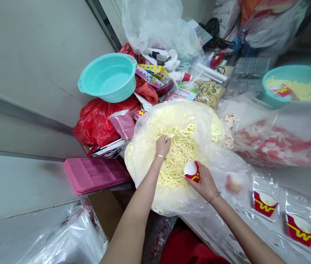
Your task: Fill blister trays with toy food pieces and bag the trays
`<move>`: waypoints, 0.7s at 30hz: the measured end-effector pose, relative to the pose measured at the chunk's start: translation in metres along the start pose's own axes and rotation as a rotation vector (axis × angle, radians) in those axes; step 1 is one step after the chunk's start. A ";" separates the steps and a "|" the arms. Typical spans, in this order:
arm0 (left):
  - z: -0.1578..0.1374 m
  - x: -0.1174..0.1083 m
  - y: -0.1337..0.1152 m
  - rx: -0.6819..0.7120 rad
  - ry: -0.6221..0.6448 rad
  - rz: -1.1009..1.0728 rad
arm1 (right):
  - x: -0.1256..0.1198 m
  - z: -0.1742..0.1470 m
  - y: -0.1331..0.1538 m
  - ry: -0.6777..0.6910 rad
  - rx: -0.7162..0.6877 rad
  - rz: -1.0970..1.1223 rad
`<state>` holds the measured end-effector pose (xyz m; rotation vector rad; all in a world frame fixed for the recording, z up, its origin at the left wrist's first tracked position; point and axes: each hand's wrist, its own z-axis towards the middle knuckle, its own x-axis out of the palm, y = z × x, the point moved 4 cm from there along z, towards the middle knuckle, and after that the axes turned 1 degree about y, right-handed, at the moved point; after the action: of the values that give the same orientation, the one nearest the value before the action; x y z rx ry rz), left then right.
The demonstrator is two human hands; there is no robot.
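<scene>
A big clear plastic bag [147, 128] lies open in front of me, full of pale yellow fry-shaped pieces [181, 152]. My left hand [163, 146] is down among them on the left side, its fingers curled closed around some pieces at the fingertips. On the right, my right hand [203, 179] grips a small red-and-white fry carton [192, 171] with a yellow zigzag. The carton tilts toward the pieces and its white inside faces up; I see no pieces in it. Thumb and fingers wrap its sides.
Packed red cartons [265, 203] lie in clear plastic at the lower right. A turquoise basin [108, 77] rests on red bags [97, 121]; another basin [268, 86] holds yellow pieces and a carton. Beside it sits a bag of red-and-white pieces [279, 145]. A pink tray [97, 174] stands left.
</scene>
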<state>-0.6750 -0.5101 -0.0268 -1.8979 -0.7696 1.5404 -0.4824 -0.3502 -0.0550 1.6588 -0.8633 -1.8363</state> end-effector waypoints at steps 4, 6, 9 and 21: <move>-0.044 -0.003 0.012 -0.078 0.150 -0.217 | 0.003 0.012 0.005 -0.044 -0.010 0.007; -0.066 0.000 0.008 -0.096 0.229 -0.311 | 0.008 0.017 0.010 -0.062 -0.022 0.004; -0.092 0.002 -0.005 -0.071 0.351 -0.348 | 0.017 0.023 0.019 -0.057 -0.036 -0.001; -0.130 0.011 -0.038 0.402 0.297 0.349 | 0.021 0.016 0.029 -0.016 -0.062 -0.010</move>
<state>-0.5483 -0.4859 0.0161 -1.9483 0.0082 1.4253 -0.5024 -0.3830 -0.0459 1.6151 -0.7982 -1.8659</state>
